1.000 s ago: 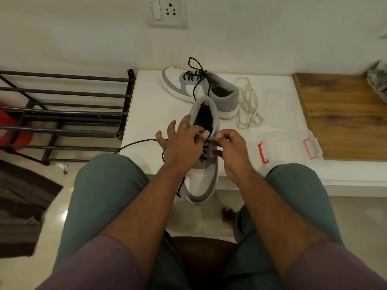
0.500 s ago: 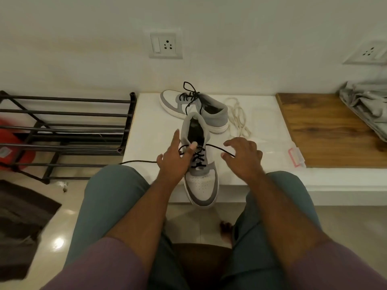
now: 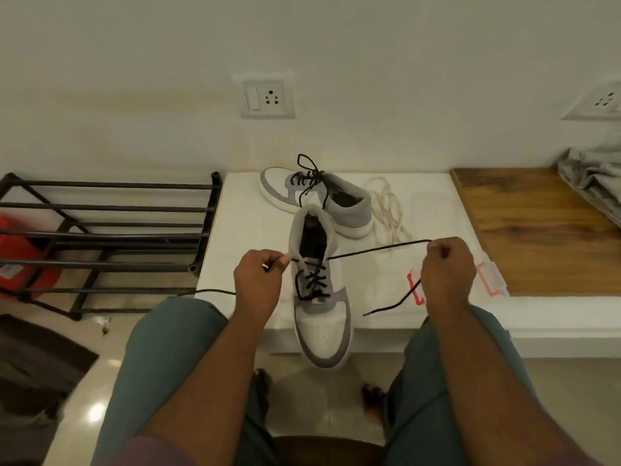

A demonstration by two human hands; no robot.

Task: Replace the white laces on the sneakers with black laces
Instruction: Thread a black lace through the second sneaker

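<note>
Gripping is noted at both hands. The left hand [image 3: 260, 280] is closed, its thumb and forefinger pinching one run of the black lace [image 3: 376, 251] just beside the collar of the near sneaker [image 3: 321, 317]; the loose tail of that run is seen trailing away to the left over the bench [image 3: 242, 230] edge and the person's knee. The right hand [image 3: 448, 274] is closed in a fist round the other run of the same lace, which is drawn taut from the top eyelets across to the fist, well to the right of the shoe. The free end is seen hanging below that fist and lying on the bench.

The near sneaker, white and grey, is stood on the front of the white bench with its toe overhanging the edge, toward the person. Its eyelets are threaded with black lace in crossed rows up to the top.

The far sneaker [image 3: 316, 200] is laid behind it, near the wall, toe to the left, and is already fitted with a black lace tied in a bow. The white laces [image 3: 389, 213] are found in a loose heap on the bench just beside its heel, to the right. A clear plastic box with red clips [image 3: 484, 280] is partly hidden behind the right hand. A wooden panel [image 3: 537, 230] adjoins the bench on the right, with grey cloth [image 3: 594, 176] on its far corner. A black metal shoe rack [image 3: 107, 243] stands to the left of the bench. A wall socket [image 3: 268, 95] is mounted above.
</note>
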